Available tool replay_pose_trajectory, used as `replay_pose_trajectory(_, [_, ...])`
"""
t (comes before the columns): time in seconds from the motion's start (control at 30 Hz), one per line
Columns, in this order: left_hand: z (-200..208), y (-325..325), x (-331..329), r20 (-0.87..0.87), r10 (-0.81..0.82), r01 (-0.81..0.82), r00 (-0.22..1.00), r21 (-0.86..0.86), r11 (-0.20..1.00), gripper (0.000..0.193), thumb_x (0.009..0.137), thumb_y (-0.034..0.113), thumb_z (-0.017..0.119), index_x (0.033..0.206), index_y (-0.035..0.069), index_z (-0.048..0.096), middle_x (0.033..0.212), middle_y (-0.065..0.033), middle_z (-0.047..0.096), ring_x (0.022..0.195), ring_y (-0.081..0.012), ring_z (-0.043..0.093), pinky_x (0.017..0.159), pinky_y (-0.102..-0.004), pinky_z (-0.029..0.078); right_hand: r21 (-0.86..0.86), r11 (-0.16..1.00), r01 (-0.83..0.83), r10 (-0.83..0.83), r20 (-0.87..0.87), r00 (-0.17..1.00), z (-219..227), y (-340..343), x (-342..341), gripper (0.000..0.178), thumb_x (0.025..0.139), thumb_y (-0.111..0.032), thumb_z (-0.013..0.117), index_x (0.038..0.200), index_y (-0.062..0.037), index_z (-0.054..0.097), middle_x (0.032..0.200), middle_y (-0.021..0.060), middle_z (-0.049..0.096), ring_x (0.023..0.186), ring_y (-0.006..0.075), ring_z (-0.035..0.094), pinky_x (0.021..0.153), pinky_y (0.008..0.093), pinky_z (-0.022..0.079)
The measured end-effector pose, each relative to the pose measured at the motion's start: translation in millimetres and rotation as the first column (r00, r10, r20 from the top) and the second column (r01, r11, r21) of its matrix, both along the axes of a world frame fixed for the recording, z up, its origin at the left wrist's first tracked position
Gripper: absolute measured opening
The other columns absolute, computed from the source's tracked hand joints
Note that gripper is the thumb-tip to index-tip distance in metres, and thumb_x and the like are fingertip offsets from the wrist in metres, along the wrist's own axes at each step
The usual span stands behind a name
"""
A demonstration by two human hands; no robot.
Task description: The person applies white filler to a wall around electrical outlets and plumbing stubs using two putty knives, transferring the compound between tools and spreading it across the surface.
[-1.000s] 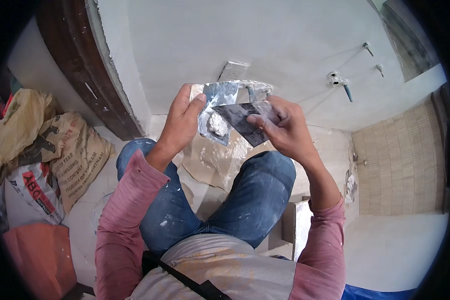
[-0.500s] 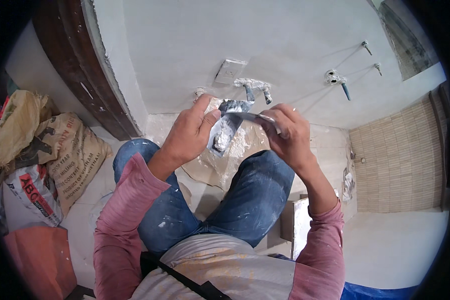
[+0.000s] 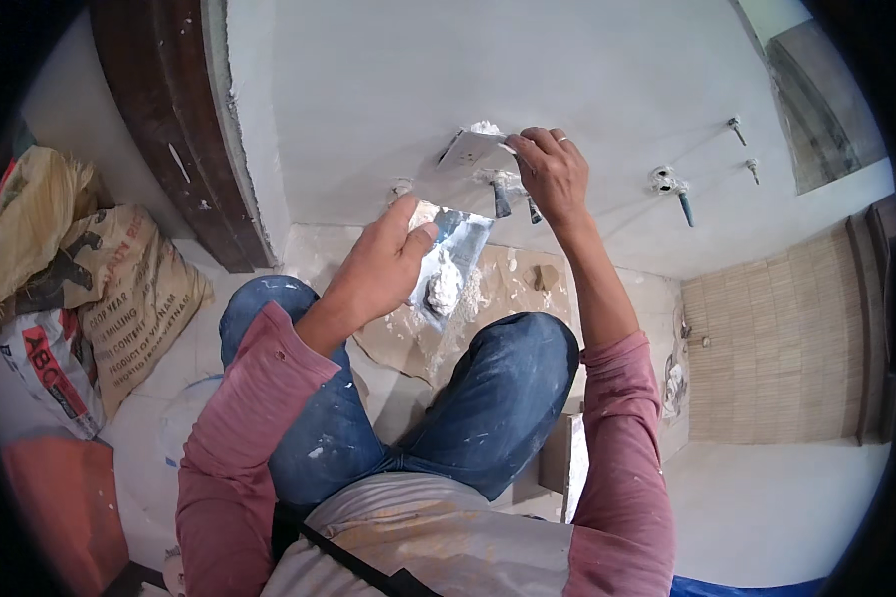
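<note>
My left hand (image 3: 378,261) is closed around the edge of a flat metal plate (image 3: 471,234), thumb on top. A lump of white putty (image 3: 445,289) sits on the plate above my knees. My right hand (image 3: 553,179), with a ring on one finger, reaches to the wall and grips a putty knife (image 3: 476,151). Its wide blade lies over the spot of the wall outlet, mostly hiding it. White putty (image 3: 486,127) shows along the blade's upper edge. Just below are two short pipe stubs, one dark blue-grey (image 3: 502,199), with white filler around them.
Splattered brown cardboard (image 3: 398,343) covers the floor by the wall. Stuffed sacks (image 3: 144,298) and an orange object (image 3: 65,507) stand at left, beside a dark wooden door frame (image 3: 169,119). More pipe fittings (image 3: 675,184) stick out of the wall at right.
My right hand has moved the putty knife up and away from the plate to the wall by the outlet. The left hand still holds the plate in about the same place.
</note>
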State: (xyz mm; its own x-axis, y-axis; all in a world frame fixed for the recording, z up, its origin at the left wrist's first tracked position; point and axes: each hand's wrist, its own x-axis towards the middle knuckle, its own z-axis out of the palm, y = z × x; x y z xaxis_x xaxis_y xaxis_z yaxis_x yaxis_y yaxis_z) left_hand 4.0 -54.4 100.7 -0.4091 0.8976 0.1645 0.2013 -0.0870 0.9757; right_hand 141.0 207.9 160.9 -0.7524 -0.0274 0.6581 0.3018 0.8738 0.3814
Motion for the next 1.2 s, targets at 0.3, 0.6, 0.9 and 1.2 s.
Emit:
replay_pose_trajectory(0.3, [23, -15, 1, -0.024, -0.029, 0.027, 0.999, -0.077, 0.997, 0.037, 0.106, 0.025, 0.053, 0.127, -0.005, 0.046, 0.106, -0.0272, 0.064, 0.101, -0.0395, 0.062, 0.089, -0.0454, 0.046, -0.161, 0.979, 0.127, -0.118, 0.064, 0.991, -3, 5, -26, 0.013, 0.084, -0.013, 0.075, 0.096, -0.0174, 0.077, 0.092, -0.0017, 0.071, 0.085, 0.0233, 0.066, 0.071, 0.0357, 0.055])
replay_pose_trajectory(0.6, [27, -17, -1, -0.024, -0.063, 0.059, 0.998, -0.141, 0.988, 0.051, 0.106, 0.027, 0.054, 0.141, -0.009, 0.044, 0.12, -0.0313, 0.065, 0.114, -0.0381, 0.064, 0.098, -0.042, 0.047, -0.185, 0.968, 0.171, -0.153, 0.108, 0.982, 5, 8, -32, 0.012, 0.086, -0.016, 0.073, 0.098, -0.0152, 0.076, 0.093, 0.0006, 0.072, 0.088, 0.0264, 0.067, 0.073, 0.0379, 0.055])
replay_pose_trajectory(0.9, [16, -12, 4, -0.103, 0.019, -0.014, 0.995, 0.047, 0.999, 0.03, 0.105, 0.024, 0.052, 0.119, -0.002, 0.047, 0.084, -0.0305, 0.062, 0.087, -0.0523, 0.061, 0.076, -0.0546, 0.045, -0.146, 0.982, 0.124, -0.118, 0.045, 0.992, -7, 22, -45, 0.011, 0.082, -0.008, 0.069, 0.093, -0.0105, 0.066, 0.09, 0.0055, 0.066, 0.088, 0.0298, 0.065, 0.073, 0.0417, 0.055])
replay_pose_trajectory(1.2, [17, -11, 2, -0.142, 0.028, -0.024, 0.989, 0.03, 0.999, 0.03, 0.105, 0.025, 0.052, 0.119, -0.001, 0.048, 0.084, -0.0297, 0.062, 0.089, -0.0531, 0.06, 0.076, -0.0568, 0.044, -0.085, 0.992, 0.092, -0.112, -0.272, 0.956, 12, 19, -45, 0.015, 0.079, -0.004, 0.07, 0.091, -0.0104, 0.062, 0.088, 0.007, 0.062, 0.085, 0.0307, 0.062, 0.072, 0.0433, 0.052])
